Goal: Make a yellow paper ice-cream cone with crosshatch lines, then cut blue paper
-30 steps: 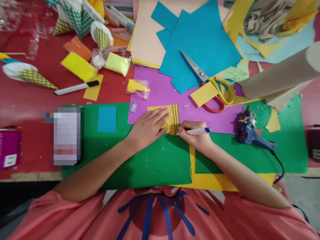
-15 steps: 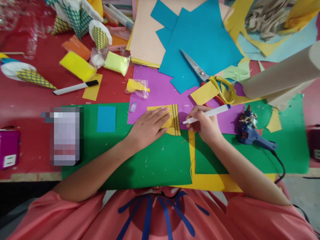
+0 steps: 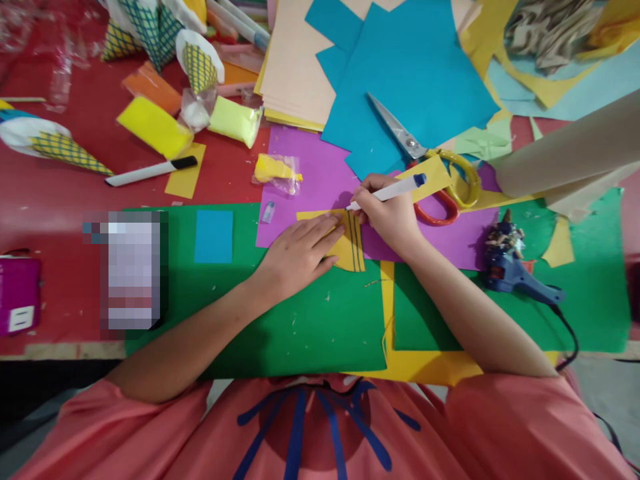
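Note:
A small yellow paper piece with several dark lines near its right end lies across the purple and green sheets. My left hand rests flat on its left part, fingers stretched out and a little apart. In my right hand is a white marker with a dark blue end, pinched between thumb and fingers. Its tip is at the top edge of the yellow piece, beside the lines. Behind the right hand lie scissors with yellow and red handles, partly covered by a yellow paper strip.
A blue glue gun with a cord lies on the green sheet at right. A blue paper square is at left. Further back are a black-capped marker, clay packets, blue paper and a pale roll.
My right hand has moved left and up with the marker, from right of the yellow piece to its top edge. My left hand stays in place. The view has shifted slightly.

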`<state>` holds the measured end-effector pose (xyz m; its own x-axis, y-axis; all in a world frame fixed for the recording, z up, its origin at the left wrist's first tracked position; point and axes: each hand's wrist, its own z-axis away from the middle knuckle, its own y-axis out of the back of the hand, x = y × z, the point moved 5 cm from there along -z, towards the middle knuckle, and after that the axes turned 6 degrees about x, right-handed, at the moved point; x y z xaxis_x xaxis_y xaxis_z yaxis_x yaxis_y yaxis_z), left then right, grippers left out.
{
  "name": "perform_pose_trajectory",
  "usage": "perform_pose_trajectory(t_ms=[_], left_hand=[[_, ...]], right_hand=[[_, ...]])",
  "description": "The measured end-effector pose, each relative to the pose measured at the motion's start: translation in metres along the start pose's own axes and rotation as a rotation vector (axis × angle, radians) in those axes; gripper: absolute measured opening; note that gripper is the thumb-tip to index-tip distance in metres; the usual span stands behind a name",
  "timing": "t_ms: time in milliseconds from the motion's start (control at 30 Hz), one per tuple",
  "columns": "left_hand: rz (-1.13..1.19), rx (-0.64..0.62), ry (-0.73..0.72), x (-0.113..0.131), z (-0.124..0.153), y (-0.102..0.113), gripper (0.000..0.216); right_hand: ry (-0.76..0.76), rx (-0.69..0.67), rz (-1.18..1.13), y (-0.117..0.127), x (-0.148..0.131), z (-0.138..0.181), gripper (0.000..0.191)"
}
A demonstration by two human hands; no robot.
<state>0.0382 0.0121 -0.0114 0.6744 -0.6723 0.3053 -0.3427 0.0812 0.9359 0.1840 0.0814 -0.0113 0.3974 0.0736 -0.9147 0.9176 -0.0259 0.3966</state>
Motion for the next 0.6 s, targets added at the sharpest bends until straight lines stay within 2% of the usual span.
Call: perform_pose_trajectory(t_ms=[133, 600], left_hand=[[0.000, 0.004, -0.005, 0.0002, 0.0000, -0.0002, 0.043], [-0.016, 0.006, -0.003, 0.0000, 0.0000, -0.0004, 0.042]], right_hand=[[0.053, 0.006, 0.048, -0.0006, -0.0020, 0.0000, 0.026], [0.047, -0.013, 0.083, -0.0028, -0.0034, 0.0013, 0.025]])
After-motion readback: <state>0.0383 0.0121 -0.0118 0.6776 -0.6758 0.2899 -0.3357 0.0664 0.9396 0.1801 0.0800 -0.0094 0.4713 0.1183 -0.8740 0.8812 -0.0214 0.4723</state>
